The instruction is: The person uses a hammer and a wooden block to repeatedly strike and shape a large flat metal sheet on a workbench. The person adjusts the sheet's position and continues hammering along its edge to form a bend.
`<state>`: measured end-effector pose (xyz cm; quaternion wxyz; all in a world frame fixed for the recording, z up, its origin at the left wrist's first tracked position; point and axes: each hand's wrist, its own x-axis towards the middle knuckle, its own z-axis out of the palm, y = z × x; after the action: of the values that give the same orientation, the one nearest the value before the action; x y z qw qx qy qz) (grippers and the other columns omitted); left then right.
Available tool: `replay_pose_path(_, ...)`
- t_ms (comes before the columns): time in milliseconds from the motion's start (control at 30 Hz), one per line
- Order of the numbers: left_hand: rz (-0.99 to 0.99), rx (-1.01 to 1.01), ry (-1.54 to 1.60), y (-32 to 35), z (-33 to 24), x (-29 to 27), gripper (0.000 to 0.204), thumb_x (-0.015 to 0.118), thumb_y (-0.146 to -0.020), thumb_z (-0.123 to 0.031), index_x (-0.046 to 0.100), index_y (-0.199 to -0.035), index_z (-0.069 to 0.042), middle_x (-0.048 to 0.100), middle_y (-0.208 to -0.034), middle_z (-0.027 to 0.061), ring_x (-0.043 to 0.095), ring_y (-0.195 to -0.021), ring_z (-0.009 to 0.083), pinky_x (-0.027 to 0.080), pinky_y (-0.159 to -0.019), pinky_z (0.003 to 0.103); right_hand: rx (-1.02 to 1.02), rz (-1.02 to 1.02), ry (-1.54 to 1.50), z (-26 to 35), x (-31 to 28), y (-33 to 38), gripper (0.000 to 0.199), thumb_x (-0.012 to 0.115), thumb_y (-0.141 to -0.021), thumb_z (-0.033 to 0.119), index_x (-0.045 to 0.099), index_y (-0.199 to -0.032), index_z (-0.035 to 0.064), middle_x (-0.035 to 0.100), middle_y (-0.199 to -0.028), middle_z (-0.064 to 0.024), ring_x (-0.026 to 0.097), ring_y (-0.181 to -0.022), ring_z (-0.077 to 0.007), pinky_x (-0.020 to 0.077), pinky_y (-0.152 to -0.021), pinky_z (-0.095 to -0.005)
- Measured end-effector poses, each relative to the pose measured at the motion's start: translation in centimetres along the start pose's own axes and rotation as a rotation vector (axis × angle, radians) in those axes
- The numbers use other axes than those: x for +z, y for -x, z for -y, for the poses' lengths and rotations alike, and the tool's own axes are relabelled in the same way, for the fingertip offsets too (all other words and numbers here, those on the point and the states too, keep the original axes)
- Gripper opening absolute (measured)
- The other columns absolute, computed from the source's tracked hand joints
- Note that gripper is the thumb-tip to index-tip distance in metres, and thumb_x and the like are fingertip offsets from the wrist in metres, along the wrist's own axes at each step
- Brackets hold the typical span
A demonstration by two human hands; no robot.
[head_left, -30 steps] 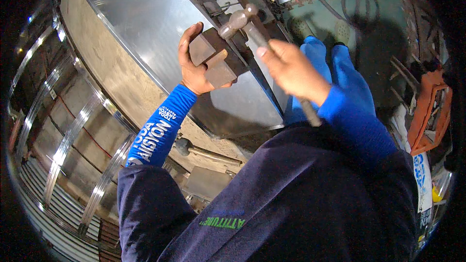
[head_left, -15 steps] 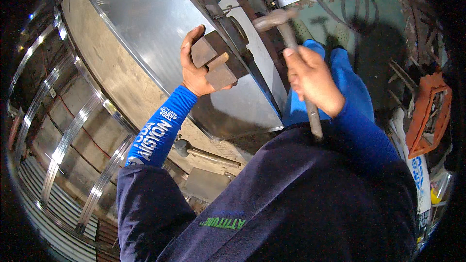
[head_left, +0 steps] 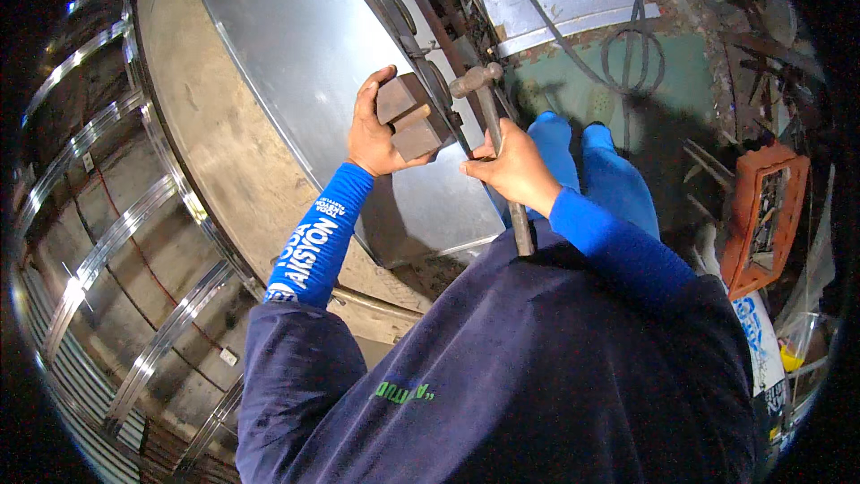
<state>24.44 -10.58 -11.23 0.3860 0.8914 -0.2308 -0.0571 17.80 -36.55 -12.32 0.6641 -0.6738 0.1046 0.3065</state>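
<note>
My left hand (head_left: pixel 372 136) is closed around a brown block (head_left: pixel 419 134) with a slot across its middle, held over a shiny metal sheet (head_left: pixel 296 63). My right hand (head_left: pixel 518 166) has a hammer (head_left: pixel 493 108) in its grip, head pointing away from me and handle end near my shirt. The thumb and forefinger of that hand reach left to the sheet's right edge; whether they touch it I cannot tell. Part of the sheet under the block is in shadow.
The sheet lies on a pale worktop (head_left: pixel 202 81); a rod-like handle (head_left: pixel 376 302) rests near its front. To the left stand shiny metal bars (head_left: pixel 116 260). At right are an orange frame-like container (head_left: pixel 739 251), a coiled cable (head_left: pixel 632 63) and a green mat (head_left: pixel 690 81).
My right hand has moved left with the hammer, close to the block and the sheet's edge. Its thumb and forefinger now reach out. My left hand still grips the block, slightly shifted in view.
</note>
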Motion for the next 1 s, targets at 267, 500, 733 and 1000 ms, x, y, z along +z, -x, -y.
replay_pose_path(267, -0.081, 0.03, -0.243, -0.2, 0.4, 0.0, 0.129, 0.094, -0.05, -0.044, 0.025, -0.152, -0.005, 0.044, -0.142, 0.0244, 0.047, -0.13, 0.044, 0.037, -0.114, 0.052, 0.071, -0.049, 0.138, 1.4, 0.6, -1.4, 0.038, 0.081, -0.072, 0.012, 0.054, -0.094, -0.0023, 0.067, -0.078, -0.0163, 0.07, -0.072, -0.029, 0.0564, -0.067, -0.0402)
replay_pose_path(500, -0.167, -0.206, -0.262, -1.9, -0.3, -1.0, 0.131, 0.092, -0.056, -0.037, 0.018, -0.157, -0.001, 0.041, -0.148, 0.0248, 0.043, -0.135, 0.0431, 0.038, -0.115, 0.049, 0.087, -0.049, 0.214, 1.2, 1.0, -0.1, 0.038, 0.08, -0.071, 0.012, 0.055, -0.094, -0.0038, 0.068, -0.079, -0.0191, 0.07, -0.074, -0.0311, 0.0567, -0.069, -0.0408)
replay_pose_path(733, -0.07, -0.194, -0.228, -3.2, 0.2, -1.4, 0.13, 0.091, -0.056, -0.038, 0.017, -0.157, -0.001, 0.034, -0.15, 0.0259, 0.039, -0.138, 0.0425, 0.035, -0.117, 0.048, 0.083, -0.038, 0.295, -0.2, 0.1, 3.0, 0.038, 0.08, -0.072, 0.012, 0.055, -0.095, -0.0038, 0.067, -0.08, -0.0206, 0.071, -0.075, -0.0327, 0.0565, -0.068, -0.0414)
replay_pose_path(1000, -0.006, 0.034, -0.199, -1.7, 0.5, -0.2, 0.133, 0.092, -0.054, -0.043, 0.016, -0.154, 0.001, 0.036, -0.141, 0.0294, 0.043, -0.129, 0.0455, 0.039, -0.11, 0.051, 0.179, -0.015, 0.04, -1.7, -1.3, 5.7, 0.04, 0.082, -0.075, 0.005, 0.047, -0.093, 0.0021, 0.063, -0.076, -0.0112, 0.069, -0.072, -0.0204, 0.0549, -0.061, -0.0357)
